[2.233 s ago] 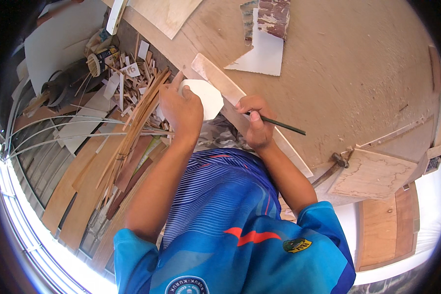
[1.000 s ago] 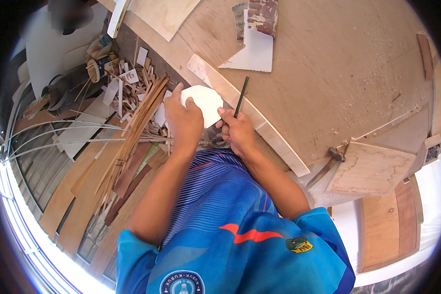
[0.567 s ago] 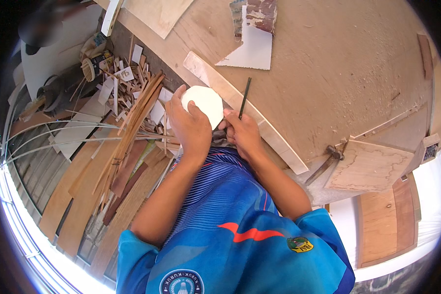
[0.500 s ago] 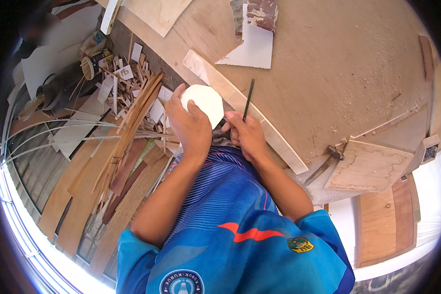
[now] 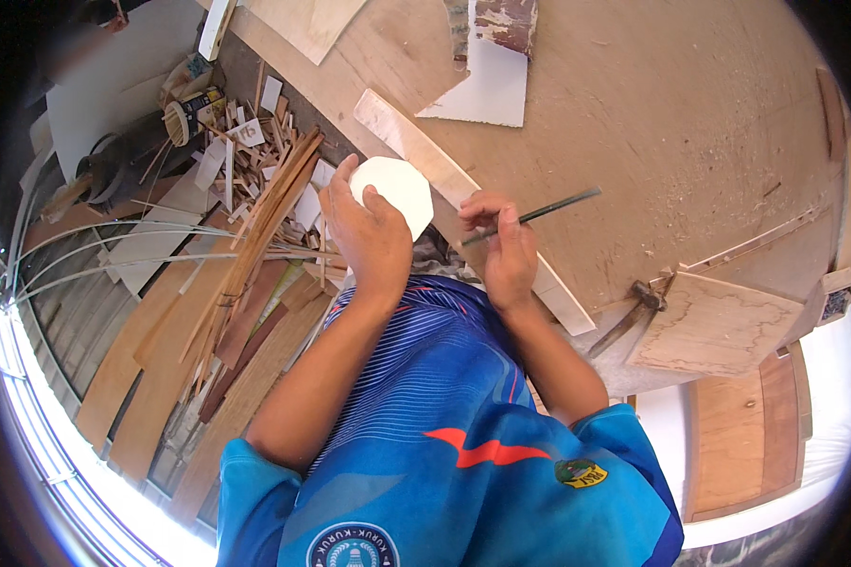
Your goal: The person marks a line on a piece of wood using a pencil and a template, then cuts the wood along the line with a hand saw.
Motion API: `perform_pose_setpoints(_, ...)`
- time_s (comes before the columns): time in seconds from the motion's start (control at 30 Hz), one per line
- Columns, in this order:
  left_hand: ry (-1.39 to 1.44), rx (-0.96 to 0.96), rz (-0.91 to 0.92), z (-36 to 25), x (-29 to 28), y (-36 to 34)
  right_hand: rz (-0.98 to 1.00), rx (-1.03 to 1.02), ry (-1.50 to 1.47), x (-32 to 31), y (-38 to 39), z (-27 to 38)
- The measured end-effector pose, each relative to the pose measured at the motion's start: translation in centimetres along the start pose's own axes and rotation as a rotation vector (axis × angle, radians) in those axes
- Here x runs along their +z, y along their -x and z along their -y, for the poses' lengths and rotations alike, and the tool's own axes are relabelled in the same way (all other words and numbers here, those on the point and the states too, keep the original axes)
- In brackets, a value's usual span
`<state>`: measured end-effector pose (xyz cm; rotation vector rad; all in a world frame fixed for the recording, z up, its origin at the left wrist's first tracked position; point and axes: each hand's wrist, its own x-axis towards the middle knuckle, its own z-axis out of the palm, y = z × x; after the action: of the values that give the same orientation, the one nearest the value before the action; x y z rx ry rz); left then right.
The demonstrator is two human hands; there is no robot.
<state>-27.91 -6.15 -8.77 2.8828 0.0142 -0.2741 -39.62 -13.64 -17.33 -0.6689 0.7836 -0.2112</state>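
My left hand (image 5: 367,236) grips a white, many-sided flat piece (image 5: 399,194), thumb on its face and fingers along its left side. Just right of it, my right hand (image 5: 503,255) is closed on a thin dark green stick (image 5: 567,200), which now lies slanted, its upper end pointing up and right. Behind both hands a long pale wooden strip (image 5: 402,132) lies diagonally along the near edge of the workbench (image 5: 671,113).
Wood offcuts (image 5: 246,142) and long bundled strips (image 5: 274,208) fill the left side. White board scraps (image 5: 492,94) lie on the bench. A hammer (image 5: 648,296) sits beside a square plywood panel (image 5: 714,321) at right. A blurred shape at upper left is unclear.
My right hand has shifted right and turned, swinging the stick from near upright to slanted away from the white piece. My left hand has risen slightly with the piece.
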Motion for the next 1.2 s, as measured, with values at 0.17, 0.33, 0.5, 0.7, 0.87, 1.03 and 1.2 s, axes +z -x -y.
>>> perform_pose_setpoints(0.17, -0.012, 0.009, -0.019, -0.1, 0.3, 0.3, -0.038, -0.039, -0.046, 1.1, -0.9, -0.8)
perform_pose_setpoints(0.33, 0.020, -0.018, -0.016, -0.2, 0.4, 0.3, 0.008, -0.456, 0.629, 1.2, -3.1, -1.1)
perform_pose_setpoints(0.5, 0.011, -0.039, -0.031, -0.4, 0.3, 0.5, 0.059, -0.468, 0.738, 2.1, -2.6, -0.7)
perform_pose_setpoints(0.7, 0.028, -0.057, -0.032, -0.8, 0.3, 0.3, 0.063, -0.519, 0.766, 2.2, -2.6, -1.4)
perform_pose_setpoints(0.87, 0.023, -0.024, -0.053, -0.1, 0.6, 0.5, 0.096, -0.542, 0.803, 2.0, -2.6, -1.5)
perform_pose_setpoints(1.03, 0.031, -0.030, -0.048, -0.3, 0.4, 0.5, 0.090, -0.563, 0.802, 2.0, -2.9, -1.6)
perform_pose_setpoints(1.2, 0.023, -0.026, -0.051, -0.3, 0.5, 0.5, 0.098, -0.550, 0.810, 2.0, -3.0, -1.6)
